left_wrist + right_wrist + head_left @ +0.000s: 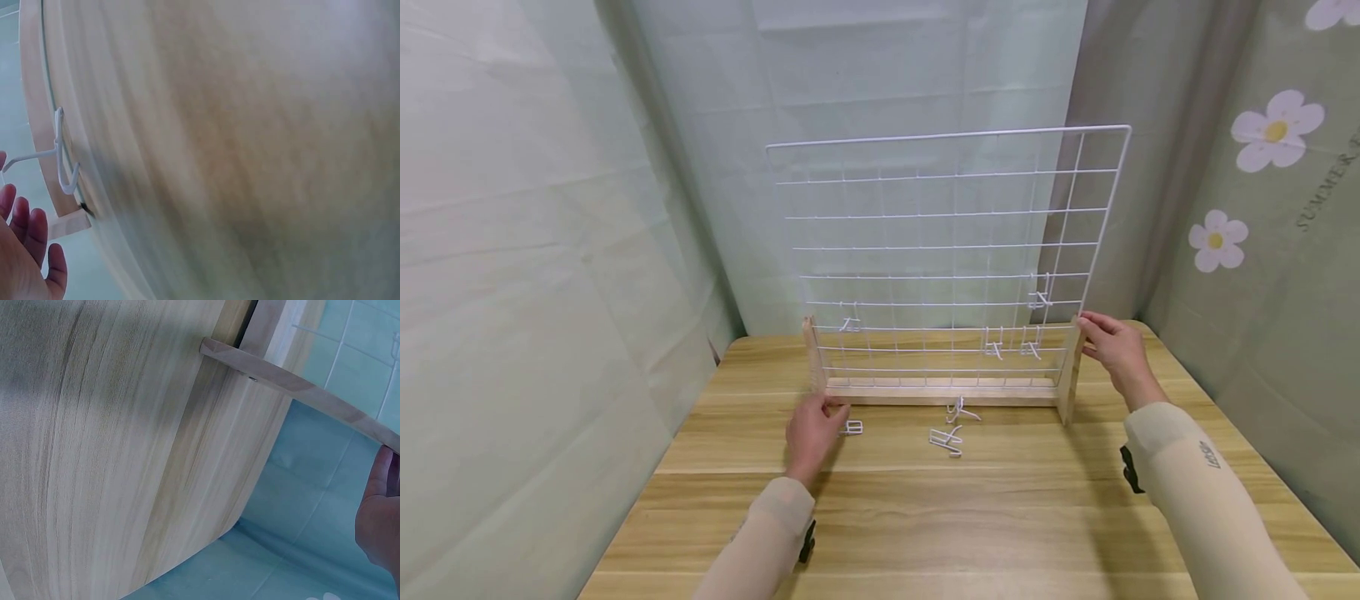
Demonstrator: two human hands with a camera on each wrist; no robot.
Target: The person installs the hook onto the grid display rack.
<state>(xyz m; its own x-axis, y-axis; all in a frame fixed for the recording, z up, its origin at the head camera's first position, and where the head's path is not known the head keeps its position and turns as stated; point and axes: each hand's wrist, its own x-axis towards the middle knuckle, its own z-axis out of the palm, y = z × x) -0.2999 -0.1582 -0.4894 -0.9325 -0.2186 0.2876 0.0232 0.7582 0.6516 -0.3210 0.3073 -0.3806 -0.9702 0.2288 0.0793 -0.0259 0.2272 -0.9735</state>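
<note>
**Hold the Stand Steady, Pinch the Hook Softly**

The fingertips of our left hand (pixel 812 429) are right at a white wire hook (pixel 59 145), near the front left of the stand. The tip of the hook's arm is by our fingers, but we cannot tell if we are pinching it. The other fingers are a little bent and spread apart. Our right hand (pixel 1118 354) grips the top of the right wooden leg (pixel 1070 379) with its fingertips.

We think this step is about getting hold of that hook. We should squeeze only the thin arm and leave the bent end free. We should go slowly, so it doesn't catch on the wooden base bar (pixel 940 392). Our right hand should hold, not tug. A hard pull could tip the tall wire grid (pixel 955 215).

Farther out, two loose hooks (pixel 946 439) lie on the table (pixel 887 517). Four more hang low on the grid, one left and three right. A bump might shake those off.
</note>
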